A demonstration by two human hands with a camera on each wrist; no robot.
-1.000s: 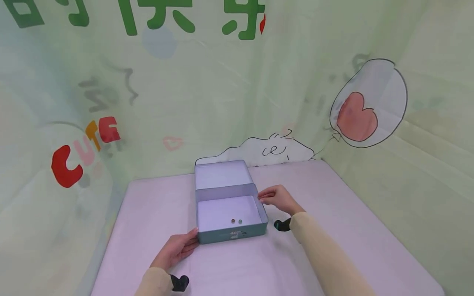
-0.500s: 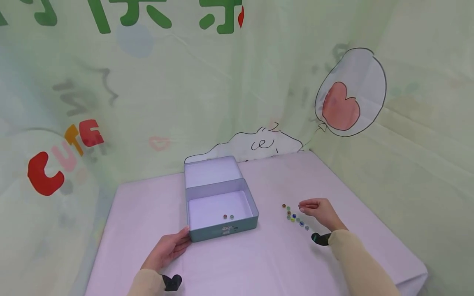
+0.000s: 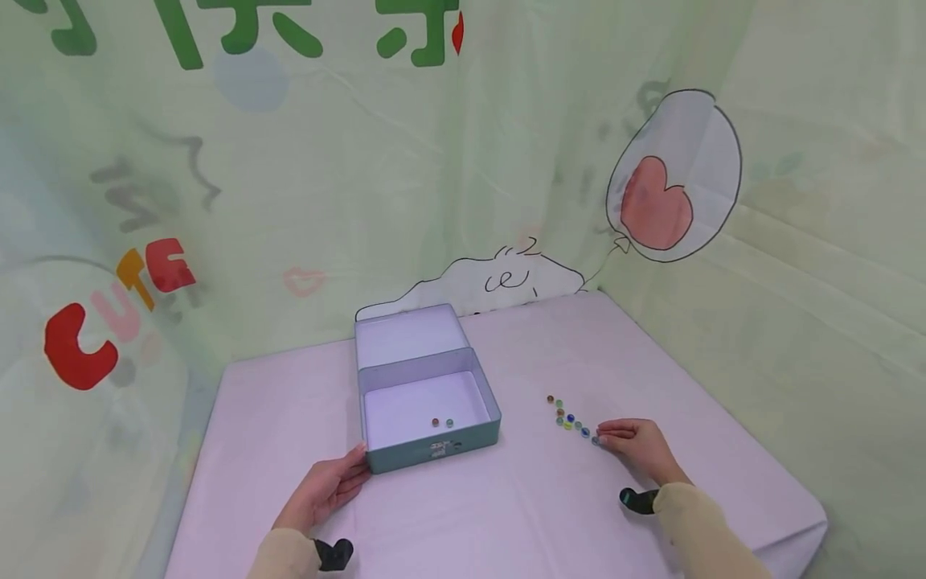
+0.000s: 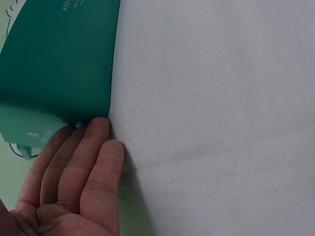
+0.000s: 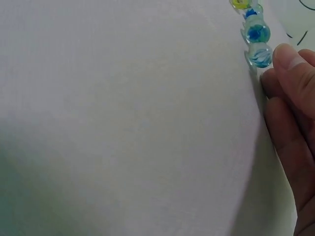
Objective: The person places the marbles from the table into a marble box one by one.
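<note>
An open tin box (image 3: 434, 452), green outside and pale inside, lies with its hinged lid (image 3: 408, 338) folded back. Two marbles, one reddish (image 3: 436, 422) and one pale green (image 3: 450, 423), rest on its floor. My left hand (image 3: 331, 485) touches the box's near left corner, its fingers nearly straight against the green wall (image 4: 59, 64) in the left wrist view. To the right of the box, several glass marbles (image 3: 571, 418) lie in a loose line on the cloth. My right hand (image 3: 640, 446) has its fingertips right at the nearest one, a clear marble with blue streaks (image 5: 261, 55).
A pale cloth (image 3: 506, 515) covers the table, whose right front corner (image 3: 821, 515) shows. Printed curtains (image 3: 347, 185) enclose the table at the back and both sides.
My right hand has moved from the box's right rim out to the right, then down to the near end of the marble line. The left hand stays at the box corner. The head view has shifted.
</note>
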